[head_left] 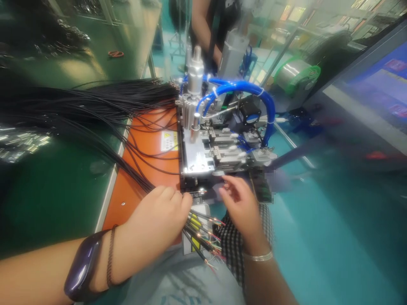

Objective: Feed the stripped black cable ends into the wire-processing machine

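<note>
My left hand (168,212) is closed around a bundle of black cables (140,176) on the near side of the machine. Their stripped ends (208,241), with thin coloured wires showing, stick out past my fist above my lap. My right hand (240,203) is just in front of the bench machine (219,144), fingers half curled, thumb and index finger apart. No held thing shows between them. A small pale machine part (218,173) lies by the index fingertip; I cannot tell whether they touch. Several single cables run over the orange plate to the machine's left side.
Many more black cables (95,95) spread over the green table (63,203) at left. Blue air hoses (248,87) arch over the machine. Behind it are a wire spool (297,76) with a green rim and another person's arm (203,25). A blue screen (378,80) stands at right.
</note>
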Demonstrator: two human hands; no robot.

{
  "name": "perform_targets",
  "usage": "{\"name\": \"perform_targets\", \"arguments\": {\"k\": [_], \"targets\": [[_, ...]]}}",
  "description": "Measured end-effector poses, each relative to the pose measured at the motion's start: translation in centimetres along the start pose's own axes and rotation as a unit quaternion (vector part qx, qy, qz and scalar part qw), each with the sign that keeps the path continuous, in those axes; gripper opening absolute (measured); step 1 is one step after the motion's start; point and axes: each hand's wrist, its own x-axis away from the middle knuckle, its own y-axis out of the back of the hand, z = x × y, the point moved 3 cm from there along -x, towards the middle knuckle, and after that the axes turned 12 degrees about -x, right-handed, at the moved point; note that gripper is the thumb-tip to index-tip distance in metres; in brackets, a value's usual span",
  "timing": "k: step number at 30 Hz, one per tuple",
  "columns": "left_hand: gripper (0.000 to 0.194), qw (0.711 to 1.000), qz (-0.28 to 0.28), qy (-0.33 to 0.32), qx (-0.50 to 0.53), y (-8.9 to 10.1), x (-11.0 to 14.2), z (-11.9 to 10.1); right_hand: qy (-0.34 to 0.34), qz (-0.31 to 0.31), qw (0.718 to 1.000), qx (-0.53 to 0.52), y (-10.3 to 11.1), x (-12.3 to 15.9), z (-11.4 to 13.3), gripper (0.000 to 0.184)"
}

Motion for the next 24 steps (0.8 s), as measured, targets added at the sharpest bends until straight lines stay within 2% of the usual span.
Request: {"name": "perform_targets", "arguments": {"k": [5,8,10,13,16,20,24], "targets": [[0.020,1.000,0.014,-0.004,0.019,0.1,0.0,0.1,-0.056,-0.179,0.982,-0.028,5.6,-0.5,-1.9,0.033],[0.015,0.999,0.013,0.000,0.034,-0.1,0.1,0.3,-0.084,-0.322,0.943,0.005,10.3,-0.3,-4.1,0.037],[0.016,0.999,0.004,0.003,0.046,-0.3,0.0,0.5,-0.128,-0.365,0.921,0.037,12.9,0.1,-6.1,0.042],[0.023,0.998,-0.022,0.006,0.060,-0.8,-0.1,1.0,-0.217,-0.327,0.918,0.063,15.0,0.8,-9.7,0.054],[0.025,0.995,-0.084,-0.008,0.060,-1.1,-0.2,1.5,-0.252,-0.291,0.921,0.061,15.1,1.5,-13.2,0.064],[0.029,0.978,-0.194,-0.042,0.061,-0.9,-0.2,1.4,-0.265,-0.258,0.927,0.056,14.3,1.6,-16.4,0.068],[0.026,0.966,-0.244,-0.054,0.070,-0.7,-0.1,1.3,-0.250,-0.240,0.936,0.057,14.2,1.0,-17.7,0.072]]}}
